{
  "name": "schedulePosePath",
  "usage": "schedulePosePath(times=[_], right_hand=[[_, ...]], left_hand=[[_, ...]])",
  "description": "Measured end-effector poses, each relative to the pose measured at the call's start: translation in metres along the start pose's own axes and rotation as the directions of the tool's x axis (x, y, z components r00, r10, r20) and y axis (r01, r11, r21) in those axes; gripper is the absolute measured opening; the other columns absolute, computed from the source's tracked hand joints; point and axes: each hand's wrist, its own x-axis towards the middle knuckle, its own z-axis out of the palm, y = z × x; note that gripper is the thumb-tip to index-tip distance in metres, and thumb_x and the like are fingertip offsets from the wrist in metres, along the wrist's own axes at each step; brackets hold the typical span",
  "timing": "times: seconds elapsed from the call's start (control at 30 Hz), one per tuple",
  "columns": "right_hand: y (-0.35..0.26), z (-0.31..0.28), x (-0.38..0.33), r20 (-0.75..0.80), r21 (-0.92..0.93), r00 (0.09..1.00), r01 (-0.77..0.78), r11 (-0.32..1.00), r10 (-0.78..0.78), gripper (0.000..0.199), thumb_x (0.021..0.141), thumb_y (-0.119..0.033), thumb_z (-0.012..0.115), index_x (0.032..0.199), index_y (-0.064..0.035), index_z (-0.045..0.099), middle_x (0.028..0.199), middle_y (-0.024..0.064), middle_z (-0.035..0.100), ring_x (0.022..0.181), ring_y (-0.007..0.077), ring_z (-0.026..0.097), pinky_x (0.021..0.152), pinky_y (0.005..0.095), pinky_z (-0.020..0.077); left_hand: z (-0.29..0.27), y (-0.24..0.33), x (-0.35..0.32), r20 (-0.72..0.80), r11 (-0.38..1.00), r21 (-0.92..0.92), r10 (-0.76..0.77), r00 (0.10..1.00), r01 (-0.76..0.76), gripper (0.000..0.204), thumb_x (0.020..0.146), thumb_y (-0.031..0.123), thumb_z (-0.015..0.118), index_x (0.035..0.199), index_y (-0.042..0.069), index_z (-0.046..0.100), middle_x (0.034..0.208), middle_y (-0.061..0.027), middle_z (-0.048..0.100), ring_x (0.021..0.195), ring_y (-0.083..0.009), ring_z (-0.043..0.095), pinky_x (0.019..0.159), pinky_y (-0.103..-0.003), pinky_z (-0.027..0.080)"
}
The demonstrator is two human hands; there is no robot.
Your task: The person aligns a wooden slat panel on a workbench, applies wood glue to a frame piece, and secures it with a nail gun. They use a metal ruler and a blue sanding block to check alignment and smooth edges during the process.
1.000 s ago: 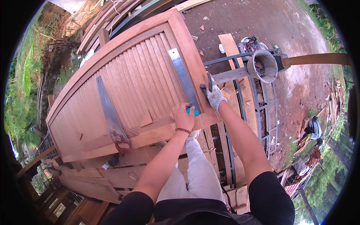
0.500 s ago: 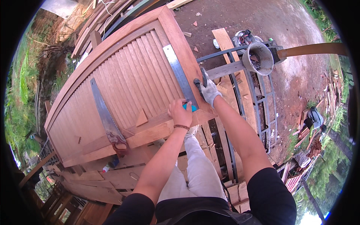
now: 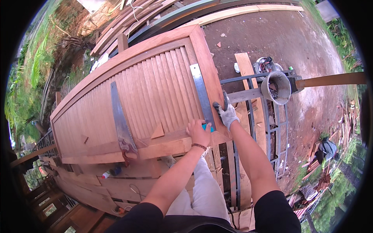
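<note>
A hand saw lay across the framed, slatted wooden panel, its handle over the near edge, with a small wooden wedge to its right. The left forearm slanted up and rightward from the lower edge, a brown bracelet at the wrist. The bare left hand was bent over the panel's near right corner, fingers curled and thumb pressed around the teal handle of a metal square, whose blade lay along the panel's right end. Further right, the gloved right hand reached up and leftward to the frame's outer edge, thumb spread from the fingers; whether it gripped the wood could not be told. Beyond it stood a bucket.
</note>
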Motion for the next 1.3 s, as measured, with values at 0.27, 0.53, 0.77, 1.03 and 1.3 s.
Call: schedulePosePath(times=[0.27,0.53,0.77,1.03,1.3], right_hand=[[0.006,0.0,0.0,-0.012,0.001,0.999,0.034,0.999,-0.034,0.073,0.091,-0.031,0.065,0.153,-0.0158,0.029,0.117,0.0311,0.062,0.111,0.0469,0.059,0.092,0.0505,0.0487],[-0.003,-0.005,-0.002,-0.016,-0.037,1.0,0.024,0.999,-0.024,0.074,0.092,-0.038,0.064,0.152,-0.0126,0.03,0.118,0.031,0.062,0.111,0.0469,0.059,0.093,0.0503,0.048],[-0.009,-0.005,-0.003,0.055,0.035,0.997,-0.057,0.998,0.055,0.075,0.091,-0.038,0.066,0.152,-0.0121,0.03,0.121,0.0316,0.061,0.112,0.0469,0.059,0.094,0.0492,0.0484],[-0.007,-0.004,0.0,-0.02,-0.002,1.0,-0.012,1.0,0.012,0.077,0.09,-0.039,0.067,0.151,-0.0086,0.032,0.121,0.0324,0.06,0.113,0.0477,0.058,0.096,0.0496,0.0472],[-0.001,-0.002,0.001,-0.03,-0.014,1.0,-0.002,1.0,0.002,0.081,0.087,-0.042,0.069,0.15,-0.0059,0.032,0.121,0.0324,0.06,0.114,0.0479,0.058,0.097,0.0501,0.047]], left_hand=[[0.0,0.004,-0.002,0.011,0.999,0.015,0.034,0.999,-0.034,0.027,0.08,0.023,0.077,0.097,0.009,0.062,0.099,-0.011,0.056,0.105,-0.0331,0.05,0.097,-0.048,0.033],[0.004,0.005,-0.006,-0.027,0.999,-0.006,0.037,0.999,-0.038,0.027,0.08,0.021,0.076,0.097,0.007,0.061,0.099,-0.0127,0.055,0.105,-0.0347,0.05,0.096,-0.049,0.034],[0.004,-0.003,-0.003,-0.025,1.0,-0.006,0.023,0.999,-0.023,0.025,0.077,0.02,0.078,0.093,0.008,0.063,0.099,-0.012,0.057,0.102,-0.0345,0.052,0.094,-0.049,0.035],[0.004,0.0,0.0,-0.006,1.0,-0.017,0.014,1.0,-0.014,0.026,0.076,0.019,0.079,0.093,0.008,0.063,0.099,-0.0115,0.058,0.102,-0.0342,0.052,0.094,-0.049,0.036],[0.009,0.001,-0.002,-0.041,0.999,0.003,0.044,0.998,-0.044,0.027,0.076,0.019,0.079,0.094,0.008,0.061,0.099,-0.0135,0.056,0.102,-0.0354,0.05,0.096,-0.049,0.034]])
